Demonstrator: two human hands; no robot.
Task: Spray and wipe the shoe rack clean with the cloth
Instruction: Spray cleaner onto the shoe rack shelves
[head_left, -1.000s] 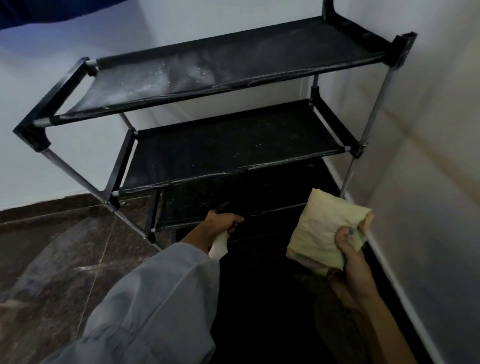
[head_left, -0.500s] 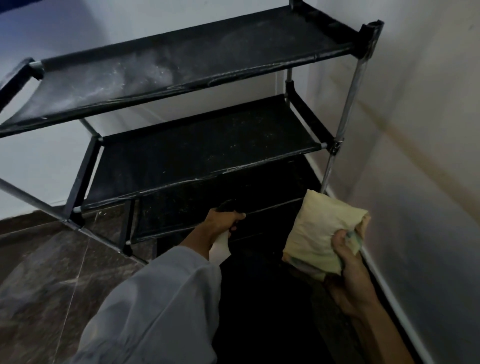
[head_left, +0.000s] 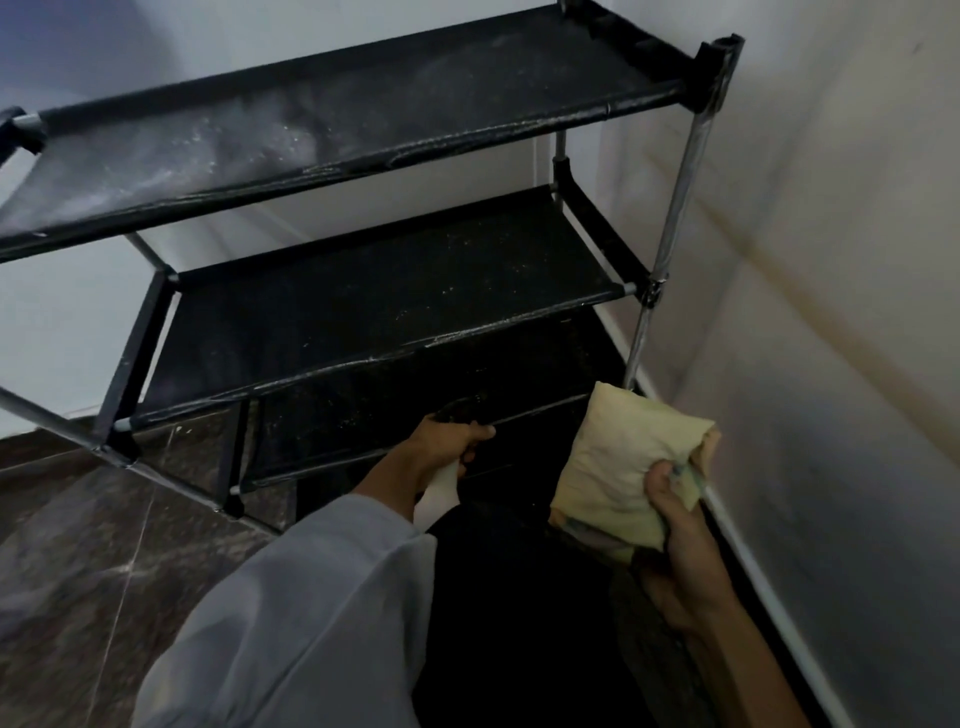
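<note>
Head view has swung right since a second ago, rack's left end now cut off; hands barely moved, so spraying looks about to start, no wiping yet. Left hand (head_left: 448, 441) is clenched round a spray bottle (head_left: 441, 480), pale body, dark head, aimed at the low shelves. Shoe rack (head_left: 363, 291): black fabric tiers, thin metal poles, dusty white specks. Right hand (head_left: 680, 525) grips the folded yellow cloth (head_left: 618, 462), soft, just beside the rack's right post.
</note>
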